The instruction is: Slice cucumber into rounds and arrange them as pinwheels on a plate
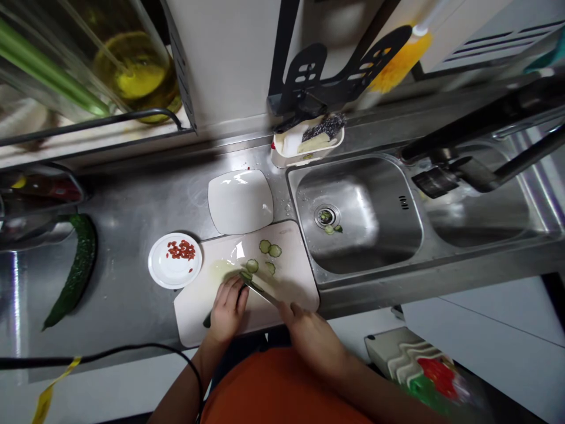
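My left hand (pixel 228 307) is closed over a piece of cucumber (pixel 207 321), whose dark green end sticks out beside the palm. In my right hand (pixel 310 335) is a knife (pixel 263 294); its blade points up and left, touching the cut end of the cucumber near my left fingers. Several cucumber slices (pixel 270 248) lie on the pale cutting board (pixel 300 282), beyond the blade. My fingers hide most of the held cucumber.
A white square plate (pixel 241 202) stands behind the board. To the left are a small plate (pixel 164 272) with red berries and a whole cucumber (pixel 76 277). The sink (pixel 371 247) is on the right, with scraps at its drain. A black cable (pixel 132 348) crosses the front edge.
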A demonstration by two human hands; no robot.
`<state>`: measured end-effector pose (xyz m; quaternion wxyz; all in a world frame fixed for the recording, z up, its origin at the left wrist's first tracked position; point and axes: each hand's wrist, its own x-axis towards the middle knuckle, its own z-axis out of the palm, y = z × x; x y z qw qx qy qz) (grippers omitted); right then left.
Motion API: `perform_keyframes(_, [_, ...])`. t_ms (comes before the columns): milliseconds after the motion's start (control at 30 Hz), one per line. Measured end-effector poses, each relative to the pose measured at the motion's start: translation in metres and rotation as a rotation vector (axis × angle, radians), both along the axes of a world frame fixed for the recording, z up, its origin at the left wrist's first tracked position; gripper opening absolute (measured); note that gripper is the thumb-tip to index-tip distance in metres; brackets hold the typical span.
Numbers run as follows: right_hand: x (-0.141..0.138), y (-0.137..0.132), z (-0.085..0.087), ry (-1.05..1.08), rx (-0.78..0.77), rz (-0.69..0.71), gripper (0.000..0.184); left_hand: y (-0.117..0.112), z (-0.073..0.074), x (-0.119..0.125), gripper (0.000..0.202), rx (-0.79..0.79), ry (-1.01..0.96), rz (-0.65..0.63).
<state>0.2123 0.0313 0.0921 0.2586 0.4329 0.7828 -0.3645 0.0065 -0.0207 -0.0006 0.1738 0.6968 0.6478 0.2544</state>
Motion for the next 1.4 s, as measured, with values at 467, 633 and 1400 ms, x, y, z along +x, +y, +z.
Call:
perform_keyframes(467, [0.001,0.001,0.007,-0.024,0.008,-0.010,0.040,0.002,0.003,0.001,0.027,0.008,0.003,-0.008])
perform_keyframes(633, [-0.001,0.004,0.007,-0.014,0.008,0.009,0.037,0.003,0.004,0.001,0.028,-0.008,0.013,-0.016])
perform_keyframes(1400, [-0.015,0.011,0.000,0.030,-0.027,-0.049,0.043,0.003,0.001,0.000,0.021,0.012,0.025,0.016])
